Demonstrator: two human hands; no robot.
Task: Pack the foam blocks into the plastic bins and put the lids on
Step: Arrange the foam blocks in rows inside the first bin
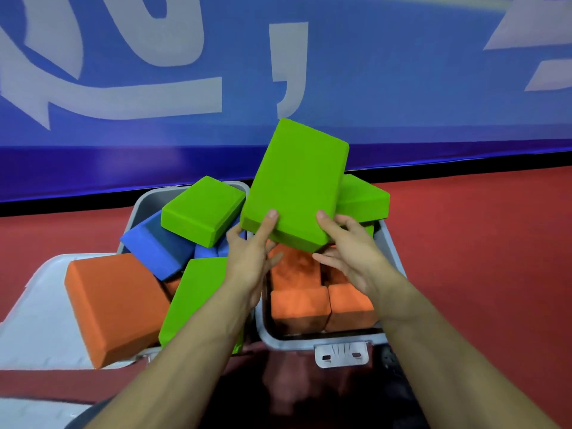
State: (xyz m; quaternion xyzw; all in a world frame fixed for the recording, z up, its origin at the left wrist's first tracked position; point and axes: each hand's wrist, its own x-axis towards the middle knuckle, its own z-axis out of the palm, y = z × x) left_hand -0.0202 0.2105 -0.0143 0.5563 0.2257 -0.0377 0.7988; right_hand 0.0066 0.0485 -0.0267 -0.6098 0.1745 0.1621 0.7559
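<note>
Head cam: a green foam block (295, 184) is gripped at its near edge by both hands, left hand (247, 258) and right hand (349, 255), thumbs on top and fingers curled underneath. It's held tilted just above the grey bin (393, 261), where orange blocks (322, 301) are packed.

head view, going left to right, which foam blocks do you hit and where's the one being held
orange block → blue block → small green block → held green block, gripped by left hand and right hand
</note>
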